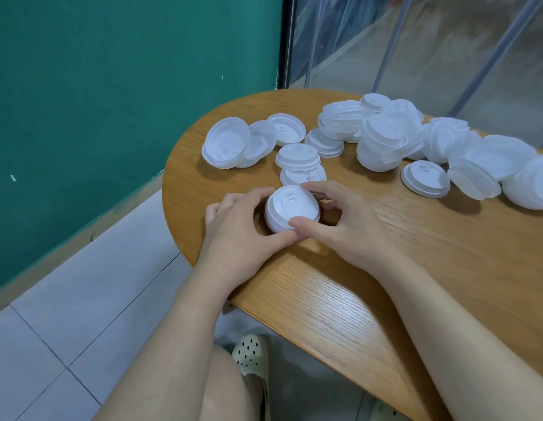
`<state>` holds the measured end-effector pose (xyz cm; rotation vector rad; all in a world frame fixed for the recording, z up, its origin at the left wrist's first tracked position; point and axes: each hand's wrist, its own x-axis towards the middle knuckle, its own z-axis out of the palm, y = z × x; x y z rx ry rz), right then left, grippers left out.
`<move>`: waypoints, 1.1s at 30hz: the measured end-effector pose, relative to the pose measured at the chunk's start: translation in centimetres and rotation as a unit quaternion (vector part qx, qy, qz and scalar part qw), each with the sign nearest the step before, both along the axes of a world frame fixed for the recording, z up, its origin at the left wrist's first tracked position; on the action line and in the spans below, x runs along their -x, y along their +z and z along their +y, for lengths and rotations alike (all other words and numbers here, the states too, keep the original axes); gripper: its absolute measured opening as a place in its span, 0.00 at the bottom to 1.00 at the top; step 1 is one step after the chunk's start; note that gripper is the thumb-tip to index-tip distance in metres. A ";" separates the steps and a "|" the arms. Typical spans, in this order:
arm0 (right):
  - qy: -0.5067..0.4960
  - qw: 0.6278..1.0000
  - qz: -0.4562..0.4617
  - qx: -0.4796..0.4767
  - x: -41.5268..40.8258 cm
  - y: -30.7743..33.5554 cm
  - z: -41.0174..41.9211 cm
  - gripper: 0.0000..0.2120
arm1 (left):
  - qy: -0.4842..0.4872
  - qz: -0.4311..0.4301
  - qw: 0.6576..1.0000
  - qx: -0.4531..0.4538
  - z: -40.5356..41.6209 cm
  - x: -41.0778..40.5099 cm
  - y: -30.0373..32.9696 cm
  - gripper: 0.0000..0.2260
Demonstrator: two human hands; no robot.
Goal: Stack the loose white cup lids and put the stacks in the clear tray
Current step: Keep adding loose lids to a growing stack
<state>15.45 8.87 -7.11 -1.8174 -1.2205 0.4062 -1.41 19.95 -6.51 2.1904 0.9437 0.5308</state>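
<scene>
Wooden table [385,268]: two hands, left [234,229] and right [346,226], grip pinching one lid stack [291,211].

Wooden table [401,253] bears perhaps 20 loose white lids [382,141], some stacked.

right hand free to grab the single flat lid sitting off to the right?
Probably not yet. The right hand and left hand both grip the small stack. Once it lets go, the single lid lies on bare table with nothing between.
</scene>
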 end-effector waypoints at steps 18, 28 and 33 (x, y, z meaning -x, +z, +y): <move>-0.134 0.982 -0.101 0.081 -4.0 1.9 7.3 0.27 | -0.001 -0.019 0.998 -0.052 0.3 -0.1 0.0 0.31; -0.131 0.991 -0.013 0.007 -2.8 3.4 3.5 0.29 | -0.006 -0.026 0.999 -0.034 0.4 0.1 -0.1 0.34; -0.063 0.998 0.013 -0.018 -0.9 3.1 0.3 0.25 | 0.002 -0.037 0.999 -0.030 0.3 0.2 0.0 0.32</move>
